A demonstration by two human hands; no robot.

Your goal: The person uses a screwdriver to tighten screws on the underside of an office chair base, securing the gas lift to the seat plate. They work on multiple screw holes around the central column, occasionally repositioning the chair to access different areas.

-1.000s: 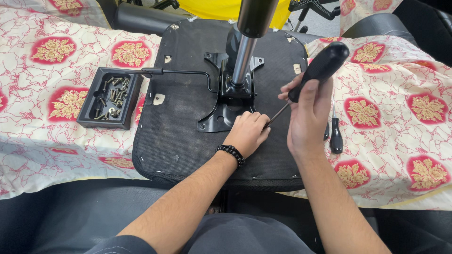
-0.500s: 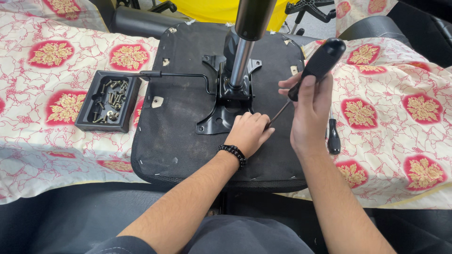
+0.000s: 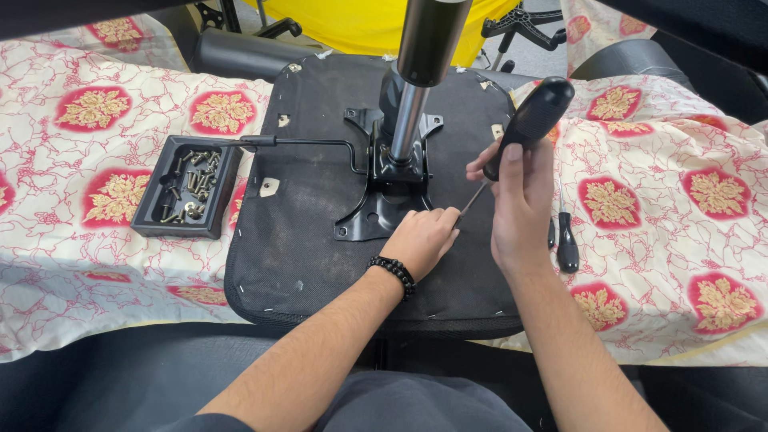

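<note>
Upturned black fabric-covered chair seat point(image 3: 320, 240) lies flat on the bench, which is draped in a cream cloth with red and gold floral medallions point(image 3: 88, 240). Black metal tilt mechanism plate point(image 3: 384, 204) sits at the seat's centre; a chrome and black gas-lift column point(image 3: 416, 80) rises from it toward the camera and hides the far middle of the seat. A thin black lever rod point(image 3: 308, 144) runs left from the mechanism. Right hand point(image 3: 520, 200) is clenched around the black handle of a long screwdriver point(image 3: 530, 120), handle tilted up and to the right, its slim shaft slanting down-left. Left hand point(image 3: 424, 240) rests curled on the seat at the near right corner of the plate, fingertips pinched at the screwdriver tip; the knuckles cover the tip and whatever fastener is under it, so I cannot tell what it grasps. Black bead bracelet point(image 3: 392, 274) on the left wrist. Left of the seat, touching its edge: shallow black rectangular tray of loose dark screws and bolts point(image 3: 188, 188). Right of the seat, on the cloth, just beyond the right hand: a small black-handled screwdriver point(image 3: 567, 244), lying unused. Far edge: yellow sheet point(image 3: 360, 20) and black chair base parts point(image 3: 520, 20).
</note>
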